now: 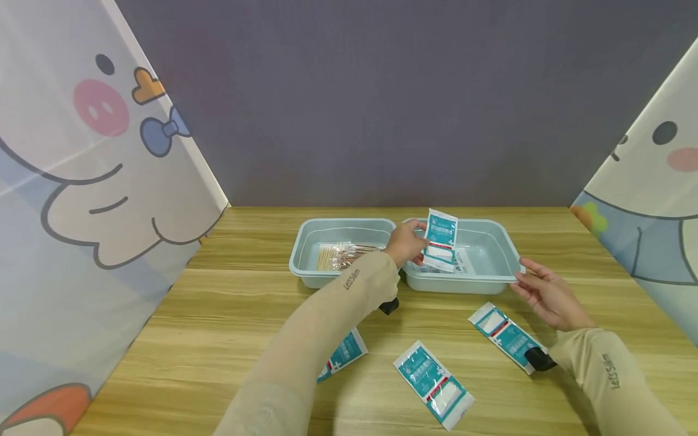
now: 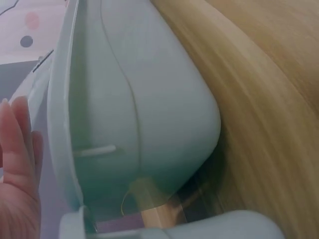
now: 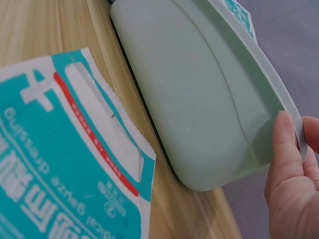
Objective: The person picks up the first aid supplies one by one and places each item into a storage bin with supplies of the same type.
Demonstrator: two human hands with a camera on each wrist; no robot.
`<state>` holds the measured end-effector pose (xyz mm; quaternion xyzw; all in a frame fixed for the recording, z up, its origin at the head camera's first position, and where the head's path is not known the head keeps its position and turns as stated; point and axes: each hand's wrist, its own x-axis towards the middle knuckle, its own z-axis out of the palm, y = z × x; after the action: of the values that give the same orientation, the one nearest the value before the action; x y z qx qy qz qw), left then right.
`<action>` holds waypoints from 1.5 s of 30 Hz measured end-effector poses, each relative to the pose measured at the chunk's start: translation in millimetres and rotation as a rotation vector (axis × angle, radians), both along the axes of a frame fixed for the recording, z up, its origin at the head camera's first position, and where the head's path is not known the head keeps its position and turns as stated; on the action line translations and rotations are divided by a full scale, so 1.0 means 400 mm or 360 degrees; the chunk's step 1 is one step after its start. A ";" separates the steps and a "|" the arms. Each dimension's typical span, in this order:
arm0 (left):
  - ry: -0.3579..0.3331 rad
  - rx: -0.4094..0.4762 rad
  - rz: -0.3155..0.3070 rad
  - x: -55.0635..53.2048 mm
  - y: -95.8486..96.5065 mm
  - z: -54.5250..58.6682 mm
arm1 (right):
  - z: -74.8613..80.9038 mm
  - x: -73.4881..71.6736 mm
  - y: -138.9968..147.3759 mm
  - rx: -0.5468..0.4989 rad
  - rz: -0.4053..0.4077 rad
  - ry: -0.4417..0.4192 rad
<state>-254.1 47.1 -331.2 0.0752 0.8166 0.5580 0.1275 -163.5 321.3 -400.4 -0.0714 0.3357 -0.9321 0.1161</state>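
Note:
My left hand [image 1: 406, 243] pinches a teal-and-white medical gauze dressing packet [image 1: 440, 237] above the left part of the right-hand light blue plastic bin [image 1: 493, 280]. The packet stands nearly upright, its printed side facing me. At the bin's right end, my right hand [image 1: 549, 297] grips the rim; in the right wrist view the thumb and fingers [image 3: 286, 144] are on either side of it. A clear-and-white packet [image 1: 463, 260] lies inside that bin, partly hidden by the held one. In the left wrist view only part of the left hand [image 2: 19, 164] shows, beside the bin wall [image 2: 149, 94].
A second light blue bin [image 1: 311, 274] on the left holds packs of cotton swabs [image 1: 327, 257]. Three more gauze packets lie on the wooden table: one in the middle [image 1: 433, 384], one near my right wrist [image 1: 504, 336], one partly under my left arm [image 1: 349, 352]. A grey panel [image 1: 382, 109] stands behind.

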 end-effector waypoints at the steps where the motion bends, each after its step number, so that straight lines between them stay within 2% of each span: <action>1: -0.0021 0.0020 0.0016 -0.001 0.002 0.000 | -0.001 -0.001 0.001 0.0000 -0.0007 -0.0004; 7: -0.0100 0.0058 0.0106 -0.014 0.013 0.001 | -0.003 -0.004 -0.001 0.0052 -0.0063 -0.0023; 14: -0.0176 0.0083 0.0170 -0.051 0.019 -0.012 | -0.004 -0.006 -0.002 0.0096 -0.0067 -0.0007; 17: -0.0183 0.0042 0.0195 -0.064 0.020 -0.013 | -0.003 -0.005 -0.001 0.0103 -0.0076 -0.0004; 21: -0.0198 0.0002 0.0220 -0.068 0.022 -0.008 | -0.002 -0.005 -0.001 0.0075 -0.0063 0.0020; 29: -0.0176 0.0055 0.0219 -0.061 0.029 -0.011 | -0.010 -0.007 -0.002 0.0072 -0.0075 0.0038; 32: -0.0140 -0.0023 0.0179 -0.054 0.026 -0.011 | -0.012 -0.009 -0.005 0.0070 -0.0085 0.0049; 37: -0.0074 -0.0241 0.0011 -0.036 0.010 -0.004 | -0.017 -0.010 -0.008 0.0047 -0.0099 0.0058; 43: 0.0021 -0.0226 -0.0133 -0.020 -0.020 0.016 | -0.017 -0.011 -0.005 0.0032 -0.0102 0.0068; 45: 0.0098 -0.0297 -0.0217 -0.011 -0.033 0.023 | -0.017 -0.012 -0.004 0.0026 -0.0093 0.0071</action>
<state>-258.5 34.0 -322.1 0.1355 0.8614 0.4671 0.1465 -168.2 319.9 -407.2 -0.0815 0.3477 -0.9305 0.0819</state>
